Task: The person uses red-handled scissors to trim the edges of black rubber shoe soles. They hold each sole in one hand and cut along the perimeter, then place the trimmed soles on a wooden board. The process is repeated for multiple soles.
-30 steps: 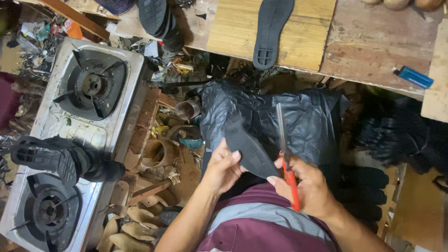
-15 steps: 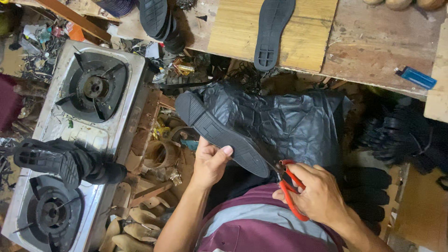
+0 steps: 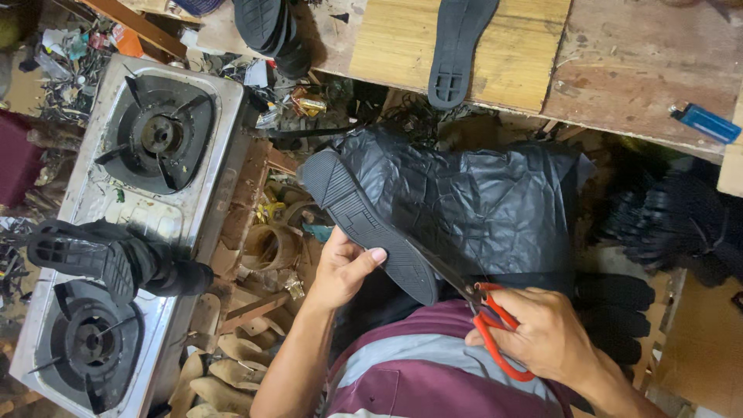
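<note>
My left hand (image 3: 342, 271) grips a black rubber shoe sole (image 3: 364, 220) by its lower edge, tread side up, slanting from upper left to lower right. Red-handled scissors (image 3: 495, 329) are in my right hand (image 3: 546, 337), with the blades meeting the sole's near end. Both hands sit above my lap, over a maroon and grey shirt. A crumpled black plastic bag (image 3: 480, 201) lies just behind the sole.
A two-burner gas stove (image 3: 116, 224) stands at the left with black soles (image 3: 108, 259) lying across it. A wooden bench (image 3: 604, 70) at the top holds another black sole (image 3: 457, 46), stacked soles (image 3: 271, 27) and a blue lighter (image 3: 706, 122). Wooden shoe lasts (image 3: 217, 371) and scraps litter the floor.
The sole has turned from edge-on to flat, tread up, and stretched out to the left. The scissors swung from upright to low at the right, blades now at the sole's near end.
</note>
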